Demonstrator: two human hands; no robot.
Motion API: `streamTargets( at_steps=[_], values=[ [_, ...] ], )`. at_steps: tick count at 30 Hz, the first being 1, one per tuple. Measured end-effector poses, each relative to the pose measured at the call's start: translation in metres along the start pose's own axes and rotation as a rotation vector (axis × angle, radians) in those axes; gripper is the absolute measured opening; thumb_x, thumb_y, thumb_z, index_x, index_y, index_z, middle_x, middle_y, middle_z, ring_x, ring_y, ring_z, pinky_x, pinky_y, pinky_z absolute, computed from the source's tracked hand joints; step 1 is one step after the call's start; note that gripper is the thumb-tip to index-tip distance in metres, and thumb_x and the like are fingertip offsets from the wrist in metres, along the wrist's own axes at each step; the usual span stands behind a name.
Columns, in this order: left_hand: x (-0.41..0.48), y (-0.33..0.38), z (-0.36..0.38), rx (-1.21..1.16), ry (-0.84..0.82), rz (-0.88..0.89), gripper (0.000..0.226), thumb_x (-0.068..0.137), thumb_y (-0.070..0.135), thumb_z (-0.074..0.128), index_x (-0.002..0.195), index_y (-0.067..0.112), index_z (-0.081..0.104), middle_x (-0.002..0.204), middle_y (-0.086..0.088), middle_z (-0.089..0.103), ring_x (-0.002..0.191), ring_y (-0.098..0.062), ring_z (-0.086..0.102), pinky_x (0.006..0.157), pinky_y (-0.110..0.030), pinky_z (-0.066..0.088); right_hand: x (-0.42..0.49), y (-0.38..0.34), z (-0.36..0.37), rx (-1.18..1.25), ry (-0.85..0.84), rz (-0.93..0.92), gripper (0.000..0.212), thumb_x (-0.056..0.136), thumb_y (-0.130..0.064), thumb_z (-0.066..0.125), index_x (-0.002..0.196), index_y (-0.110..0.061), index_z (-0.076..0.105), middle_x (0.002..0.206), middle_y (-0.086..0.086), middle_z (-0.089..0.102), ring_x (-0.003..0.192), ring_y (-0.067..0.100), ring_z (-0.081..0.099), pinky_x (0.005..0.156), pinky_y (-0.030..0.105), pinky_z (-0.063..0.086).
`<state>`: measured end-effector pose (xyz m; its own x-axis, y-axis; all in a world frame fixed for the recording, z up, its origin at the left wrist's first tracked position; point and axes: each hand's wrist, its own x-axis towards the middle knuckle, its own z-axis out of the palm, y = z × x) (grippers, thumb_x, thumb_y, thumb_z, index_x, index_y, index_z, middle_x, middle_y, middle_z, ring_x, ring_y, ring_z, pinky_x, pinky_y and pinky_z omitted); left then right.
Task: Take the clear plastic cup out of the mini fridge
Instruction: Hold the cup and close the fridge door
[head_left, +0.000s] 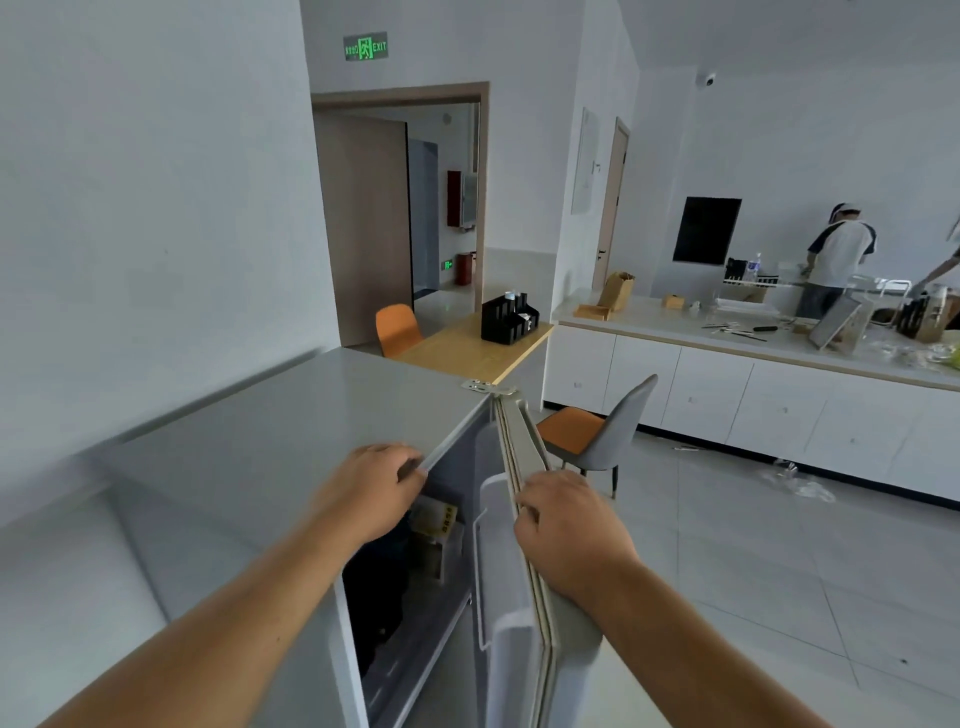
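Viewed from above: a grey mini fridge (291, 431) against the white wall, flat top bare, long side running from the near left toward the hinge (483, 386) at the far right corner. Door (524, 545) swung partly open, hinged on the far side, its free edge pointing back toward the camera, its pale rubber seal showing along the inner rim.

Left hand (371, 491) resting on the front edge of the fridge top, fingers curled over the lip and closed on it. Right hand (569, 525) clamped on the top edge of the door, fingers wrapped over the seal side, thumb behind.

Inside the gap: mostly dark. Just under the left hand, a yellowish label or packet (441, 519), and below it a pale translucent shape (439, 558) that may be the clear plastic cup, though too blurred and shadowed to be sure. If so, standing on an upper shelf near the front, just behind the opening; orientation, long axis and surface detail impossible to tell from here. White moulded shelf (493, 551) on the inside of the door.

Beyond the fridge: a wooden table (467, 351) with a black organiser (509, 317), an orange chair (397, 327) behind it, a grey chair with an orange seat (597, 431) on the tiled floor. Farther right, a long white counter (727, 395) cluttered with small items, and a person in a white shirt (836, 254) standing behind it. Open doorway (405, 208) with a green exit sign (365, 48) above.
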<state>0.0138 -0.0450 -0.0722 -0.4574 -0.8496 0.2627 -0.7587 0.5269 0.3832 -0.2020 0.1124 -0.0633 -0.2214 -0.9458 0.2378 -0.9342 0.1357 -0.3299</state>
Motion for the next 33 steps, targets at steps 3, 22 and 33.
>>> streamTargets(
  at_steps=[3, 22, 33],
  values=[
    [0.001, -0.002, 0.0, 0.033, -0.005, 0.019, 0.054, 0.094, 0.065, 0.047, 0.132, 0.031, 0.065, 0.133, 0.008, 0.068, 0.122, -0.02, 0.058, 0.097, -0.037, 0.049, 0.002, -0.012, 0.011, 0.063, 0.009, -0.038, 0.036, 0.096, -0.034, 0.043, 0.11, -0.019, 0.073, 0.115, -0.007, 0.061, 0.112, 0.013, 0.055, 0.095, 0.031, 0.049],
    [-0.002, 0.005, -0.003, -0.071, 0.0, -0.061, 0.076, 0.087, 0.079, 0.032, 0.14, 0.032, 0.059, 0.139, 0.005, 0.065, 0.132, -0.017, 0.052, 0.103, -0.038, 0.044, 0.041, -0.091, 0.065, 0.19, -0.049, 0.032, 0.095, 0.085, -0.049, 0.043, 0.165, -0.028, -0.003, 0.175, 0.005, 0.007, 0.161, 0.025, 0.0, 0.13, 0.044, -0.001],
    [0.005, 0.002, -0.012, -0.145, 0.001, -0.119, 0.034, 0.101, 0.043, 0.046, 0.126, 0.033, 0.067, 0.117, 0.0, 0.074, 0.105, -0.021, 0.066, 0.088, -0.04, 0.055, 0.066, -0.109, 0.084, 0.17, -0.103, 0.017, 0.097, 0.082, -0.042, 0.037, 0.165, -0.029, -0.011, 0.177, -0.001, 0.0, 0.161, 0.025, -0.011, 0.127, 0.051, -0.014]
  ],
)
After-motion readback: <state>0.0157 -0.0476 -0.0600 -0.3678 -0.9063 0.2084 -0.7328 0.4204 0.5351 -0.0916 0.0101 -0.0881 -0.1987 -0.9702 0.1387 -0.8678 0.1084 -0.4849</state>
